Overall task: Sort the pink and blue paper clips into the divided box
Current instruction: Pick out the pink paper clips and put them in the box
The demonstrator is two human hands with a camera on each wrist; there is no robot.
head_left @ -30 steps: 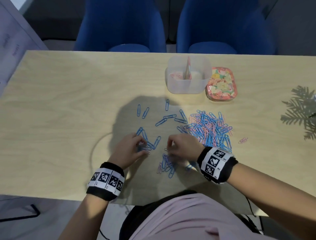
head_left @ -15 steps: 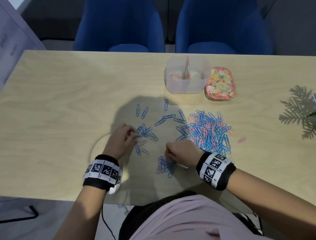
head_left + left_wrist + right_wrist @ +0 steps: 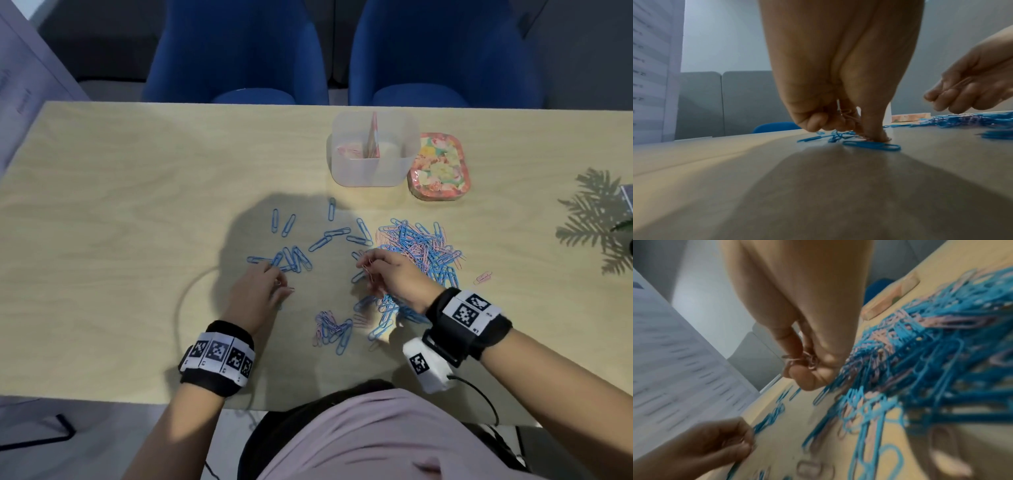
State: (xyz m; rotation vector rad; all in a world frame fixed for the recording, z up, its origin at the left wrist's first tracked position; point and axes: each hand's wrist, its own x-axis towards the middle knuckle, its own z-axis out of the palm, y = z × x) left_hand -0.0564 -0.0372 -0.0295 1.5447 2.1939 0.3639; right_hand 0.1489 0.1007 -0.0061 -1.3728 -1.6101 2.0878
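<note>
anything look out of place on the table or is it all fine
One pink paper clip lies alone on the table, to the right of the big mixed pile and apart from it, easy to overlook. The rest fits mid-sort: loose blue clips left of it, divided box upright.

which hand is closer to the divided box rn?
Right. The right hand sits at the mixed pile's edge, almost straight below the divided box. The left hand is farther off, down-left.

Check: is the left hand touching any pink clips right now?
Touching. The left wrist view shows the left hand pinching pink clips in its curled fingers.
</note>
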